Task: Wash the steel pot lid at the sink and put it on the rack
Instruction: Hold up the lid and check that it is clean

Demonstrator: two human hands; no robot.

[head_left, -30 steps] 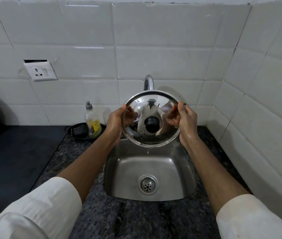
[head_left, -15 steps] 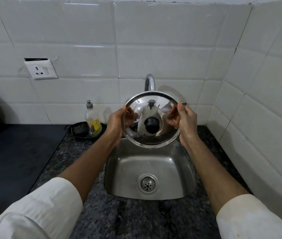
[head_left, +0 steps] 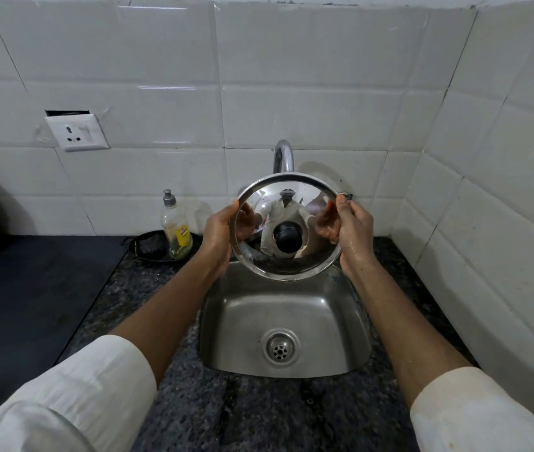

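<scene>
A round steel pot lid [head_left: 287, 265] with a black knob in its middle is held upright above the back of the steel sink [head_left: 350, 327], its shiny face towards me. My left hand [head_left: 218, 234] grips its left rim and my right hand [head_left: 353, 228] grips its right rim. Both hands look wet. The curved chrome tap [head_left: 283, 156] rises behind the lid, with its spout hidden by the lid. No rack is in view.
A dish soap bottle [head_left: 176, 226] stands in a black dish [head_left: 148, 247] left of the sink. A dark cooktop [head_left: 30, 288] lies at the left of the speckled granite counter [head_left: 243, 415]. A wall socket [head_left: 76, 131] sits on the white tiles. The tiled side wall [head_left: 487, 223] is close on the right.
The lid and both hands have barely shifted; the lid is held in nearly the same place, tilted slightly more towards me.
</scene>
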